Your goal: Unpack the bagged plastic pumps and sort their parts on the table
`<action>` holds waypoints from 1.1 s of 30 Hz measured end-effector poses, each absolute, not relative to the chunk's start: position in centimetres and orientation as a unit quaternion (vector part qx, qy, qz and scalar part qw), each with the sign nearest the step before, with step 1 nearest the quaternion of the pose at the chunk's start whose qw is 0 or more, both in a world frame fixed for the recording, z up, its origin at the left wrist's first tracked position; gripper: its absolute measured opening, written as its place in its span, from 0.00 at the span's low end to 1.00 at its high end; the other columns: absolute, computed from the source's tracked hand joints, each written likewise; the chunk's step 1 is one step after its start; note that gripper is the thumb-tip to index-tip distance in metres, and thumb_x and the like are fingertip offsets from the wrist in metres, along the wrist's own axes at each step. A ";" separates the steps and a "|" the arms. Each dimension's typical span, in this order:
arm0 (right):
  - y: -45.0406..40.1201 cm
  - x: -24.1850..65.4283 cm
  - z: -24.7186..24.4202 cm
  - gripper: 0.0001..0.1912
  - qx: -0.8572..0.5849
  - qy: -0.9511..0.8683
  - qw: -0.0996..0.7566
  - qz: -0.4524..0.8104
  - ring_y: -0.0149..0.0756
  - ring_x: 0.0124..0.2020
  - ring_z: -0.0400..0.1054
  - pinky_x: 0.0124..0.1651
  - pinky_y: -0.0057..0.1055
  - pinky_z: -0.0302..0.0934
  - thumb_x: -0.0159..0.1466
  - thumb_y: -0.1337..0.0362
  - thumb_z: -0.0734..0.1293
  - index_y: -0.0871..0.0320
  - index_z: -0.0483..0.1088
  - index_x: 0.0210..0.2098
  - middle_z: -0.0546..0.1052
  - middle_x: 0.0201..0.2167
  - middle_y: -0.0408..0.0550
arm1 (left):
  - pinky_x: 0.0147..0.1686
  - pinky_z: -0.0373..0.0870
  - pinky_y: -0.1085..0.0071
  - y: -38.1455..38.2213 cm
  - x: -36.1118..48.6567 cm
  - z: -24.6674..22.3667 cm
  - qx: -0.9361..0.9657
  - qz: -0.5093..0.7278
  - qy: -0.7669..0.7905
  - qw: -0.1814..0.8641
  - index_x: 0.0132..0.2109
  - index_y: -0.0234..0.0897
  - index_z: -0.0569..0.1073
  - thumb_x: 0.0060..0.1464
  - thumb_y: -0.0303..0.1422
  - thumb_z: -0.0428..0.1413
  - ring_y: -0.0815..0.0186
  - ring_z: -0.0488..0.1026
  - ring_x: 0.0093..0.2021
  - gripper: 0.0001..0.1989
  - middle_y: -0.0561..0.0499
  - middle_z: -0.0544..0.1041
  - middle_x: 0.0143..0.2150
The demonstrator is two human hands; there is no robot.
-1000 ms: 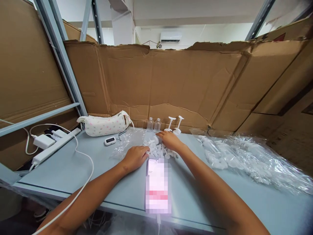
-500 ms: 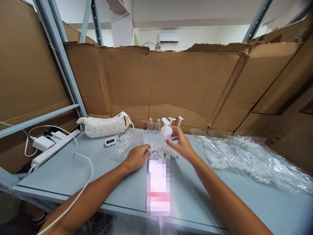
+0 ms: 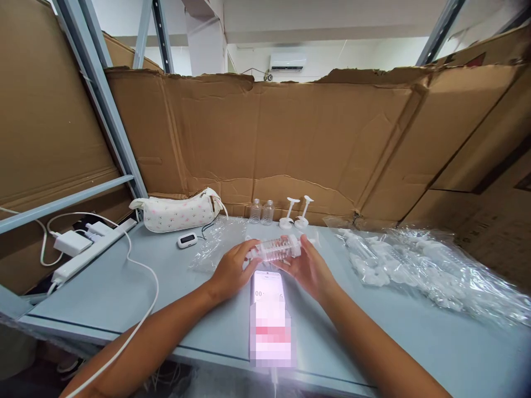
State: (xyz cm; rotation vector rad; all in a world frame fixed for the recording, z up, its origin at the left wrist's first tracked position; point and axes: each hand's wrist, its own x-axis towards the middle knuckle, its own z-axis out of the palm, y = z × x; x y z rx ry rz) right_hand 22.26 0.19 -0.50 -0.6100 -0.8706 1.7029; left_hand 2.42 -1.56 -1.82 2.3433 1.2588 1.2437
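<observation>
1. At far left, a white power strip [image 3: 95,251] runs along the edge of the table [image 3: 99,293]; its white cable [image 3: 151,266] loops inward and crosses the left forearm.
2. A flowered pouch [image 3: 178,214] lies near the cardboard wall [image 3: 207,132] that bounds the back. A small white gadget [image 3: 187,240] sits before it, its dark display too small to read.
3. A wide stretch of bare table reaches from the power strip to the left hand [image 3: 233,269], whose grip pinches the left end of a clear ribbed bottle [image 3: 276,249].
4. Two clear bottles [image 3: 261,211] stand upright at the back.
5. The phone [image 3: 270,326] lies near the front edge; "00" can be read, the rest is pixelated.
6. The ribbed bottle is held nearly sideways beyond the phone's top — half a second ago the right hand held a white-topped thing upright there, alone.
7. Two white pump tops [image 3: 296,213] stand behind, unmoved.
8. The right hand [image 3: 311,271] has its grip closed round the bottle's white end.
9. Open table separates the right forearm from a shiny plastic bag [image 3: 423,265] of white parts; faint print on the cardboard beyond is unreadable.
</observation>
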 end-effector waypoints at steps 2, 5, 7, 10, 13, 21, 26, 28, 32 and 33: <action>0.3 22.3 -0.7 0.16 -0.288 -0.353 0.539 0.708 0.35 0.34 0.72 0.35 0.31 0.69 0.57 0.49 0.68 0.55 0.72 0.35 0.77 0.33 0.45 | 0.41 0.69 0.69 -1.3 2.1 -1.8 0.782 0.455 0.417 0.088 0.52 0.38 0.66 0.60 0.32 0.49 0.66 0.71 0.41 0.13 0.47 0.73 0.48; 0.3 22.4 -0.9 0.16 -0.316 -0.365 0.529 0.698 0.31 0.25 0.71 0.28 0.26 0.67 0.57 0.50 0.69 0.57 0.72 0.33 0.76 0.26 0.44 | 0.38 0.69 0.69 -1.0 1.7 -1.7 0.783 0.466 0.410 0.041 0.49 0.35 0.66 0.62 0.34 0.47 0.66 0.71 0.38 0.11 0.46 0.73 0.43; 0.0 22.2 -0.9 0.17 -0.298 -0.388 0.536 0.688 0.29 0.23 0.70 0.28 0.26 0.67 0.58 0.50 0.68 0.59 0.73 0.34 0.75 0.25 0.44 | 0.36 0.69 0.69 -0.9 1.4 -1.7 0.799 0.457 0.389 -0.028 0.47 0.34 0.65 0.63 0.36 0.45 0.65 0.71 0.37 0.12 0.45 0.73 0.41; -0.6 21.9 -0.6 0.18 -0.270 -0.415 0.552 0.671 0.29 0.24 0.69 0.29 0.26 0.67 0.58 0.50 0.67 0.60 0.74 0.37 0.77 0.28 0.46 | 0.33 0.68 0.67 -0.9 1.1 -1.5 0.815 0.444 0.338 -0.153 0.45 0.34 0.64 0.65 0.39 0.41 0.63 0.69 0.34 0.14 0.46 0.73 0.35; -1.1 21.6 -0.4 0.18 -0.254 -0.432 0.552 0.666 0.30 0.26 0.69 0.30 0.27 0.67 0.59 0.50 0.67 0.59 0.74 0.38 0.77 0.31 0.47 | 0.29 0.65 0.68 -1.0 0.8 -1.1 0.814 0.433 0.314 -0.227 0.43 0.34 0.64 0.65 0.40 0.37 0.63 0.66 0.28 0.16 0.47 0.71 0.30; -1.5 21.6 -0.5 0.19 -0.243 -0.482 0.564 0.625 0.31 0.27 0.69 0.31 0.29 0.66 0.62 0.49 0.63 0.58 0.73 0.39 0.76 0.32 0.47 | 0.26 0.58 0.68 -1.1 0.8 -0.7 0.825 0.401 0.337 -0.213 0.39 0.35 0.65 0.65 0.40 0.34 0.63 0.62 0.26 0.19 0.49 0.67 0.26; -1.7 21.7 -0.2 0.20 -0.241 -0.502 0.579 0.595 0.31 0.26 0.68 0.29 0.30 0.65 0.61 0.48 0.64 0.57 0.72 0.40 0.74 0.31 0.45 | 0.31 0.63 0.68 -1.5 1.2 -0.8 0.821 0.432 0.368 -0.070 0.39 0.36 0.66 0.65 0.44 0.32 0.62 0.66 0.31 0.23 0.47 0.69 0.30; -1.8 21.7 0.1 0.20 -0.251 -0.504 0.574 0.595 0.32 0.26 0.67 0.28 0.30 0.65 0.59 0.47 0.65 0.58 0.72 0.39 0.74 0.30 0.45 | 0.33 0.64 0.67 -1.6 1.3 -0.8 0.818 0.431 0.381 -0.017 0.39 0.36 0.66 0.64 0.45 0.32 0.62 0.67 0.33 0.23 0.47 0.70 0.32; -1.3 22.2 0.6 0.24 -0.288 -0.502 0.561 0.592 0.34 0.27 0.67 0.28 0.31 0.65 0.57 0.44 0.66 0.57 0.72 0.41 0.74 0.30 0.46 | 0.35 0.65 0.67 -1.6 1.4 -0.8 0.801 0.426 0.419 0.042 0.42 0.36 0.66 0.64 0.45 0.34 0.62 0.69 0.34 0.22 0.47 0.72 0.34; -1.0 22.5 0.7 0.25 -0.294 -0.495 0.567 0.589 0.33 0.27 0.67 0.27 0.31 0.64 0.56 0.43 0.66 0.56 0.72 0.42 0.73 0.31 0.45 | 0.35 0.65 0.67 -1.6 1.3 -0.8 0.797 0.425 0.428 0.046 0.43 0.36 0.66 0.64 0.45 0.35 0.62 0.69 0.33 0.21 0.47 0.72 0.34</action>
